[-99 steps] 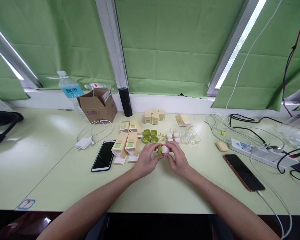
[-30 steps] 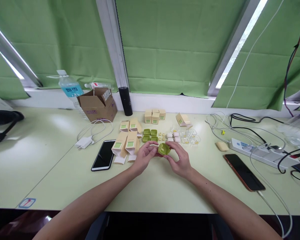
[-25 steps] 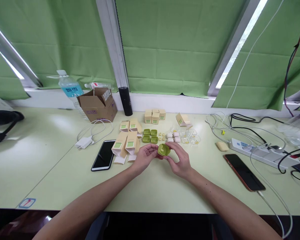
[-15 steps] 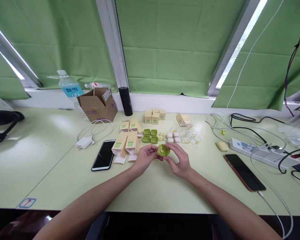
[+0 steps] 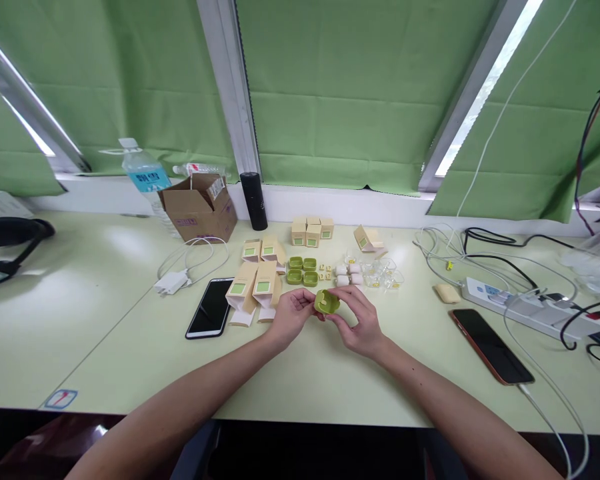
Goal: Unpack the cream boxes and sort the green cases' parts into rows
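Between my two hands is a small green square cup point(image 5: 327, 302), tilted so its inside shows. A pale insert is visible in it, its kind too small to tell. My left hand point(image 5: 293, 316) pinches the cup's left side, and the fingers and thumb of my right hand point(image 5: 356, 318) grip its right side. Just beyond lie several matching green cups point(image 5: 295, 277), several tiny yellowish pieces point(image 5: 325, 272) and several white rounded blocks point(image 5: 349, 274). Clear plastic covers point(image 5: 381, 272) lie to their right. Opened cardboard boxes point(image 5: 266, 280) lie left of the cups.
Closed small boxes point(image 5: 306, 232) stand behind the cups, with an opened box point(image 5: 368, 239) farther right. One phone point(image 5: 210, 308) lies at left, another phone point(image 5: 492, 347) at right near a power strip point(image 5: 530, 310) and tangled cables. A carton point(image 5: 200, 212) and black cylinder point(image 5: 253, 201) stand at the back.
The pale insert inside the cup looks turned or shifted slightly. Both hands keep their grip in nearly the same place, while the whole view has moved a little.
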